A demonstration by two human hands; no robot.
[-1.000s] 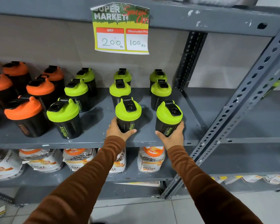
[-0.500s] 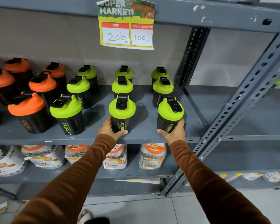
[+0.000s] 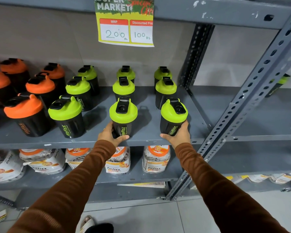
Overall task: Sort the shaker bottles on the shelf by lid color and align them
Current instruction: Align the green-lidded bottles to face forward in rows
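Black shaker bottles stand in rows on a grey metal shelf. Orange-lidded ones fill the left, the front one nearest the edge. Green-lidded ones fill the middle and right in three columns. My left hand grips the base of the front middle green-lidded bottle, whose label faces me. My right hand grips the base of the front right green-lidded bottle, which leans slightly left. Both bottles rest on the shelf near its front edge. Another green-lidded bottle stands front left of them.
A price sign hangs from the shelf above. Perforated grey uprights rise at the right, with one more green-lidded bottle behind them. Clear jars with orange lids and white pouches fill the lower shelf.
The middle front bottle has been turned so its lid spout points straight back and its label faces me. Both hands stayed on their bottles.
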